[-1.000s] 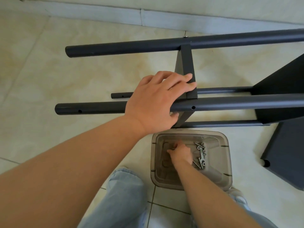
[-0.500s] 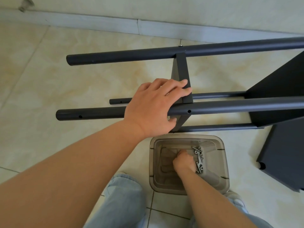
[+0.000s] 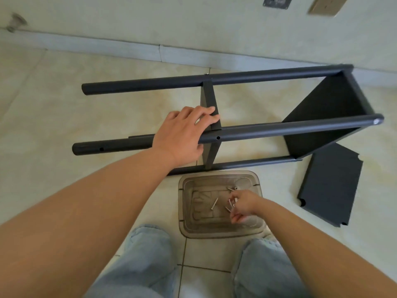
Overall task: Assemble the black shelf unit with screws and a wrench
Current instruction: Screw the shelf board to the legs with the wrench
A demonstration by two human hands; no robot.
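Lying on its side across mid-frame, black shelf unit (image 3: 247, 134) on tile floor (image 3: 53, 104). Left hand (image 3: 182, 136) curled over near front pole, fingers on middle shelf edge. Right hand (image 3: 243, 206), lower centre, pinches screws (image 3: 231, 203) inside translucent bin (image 3: 187, 211). Loose shelf panel (image 3: 330, 190) lower right.

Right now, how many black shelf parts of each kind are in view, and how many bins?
Black poles: 4
Black shelf panels: 3 (two fitted between the poles, one loose on the floor)
Translucent bin: 1
Total: 8
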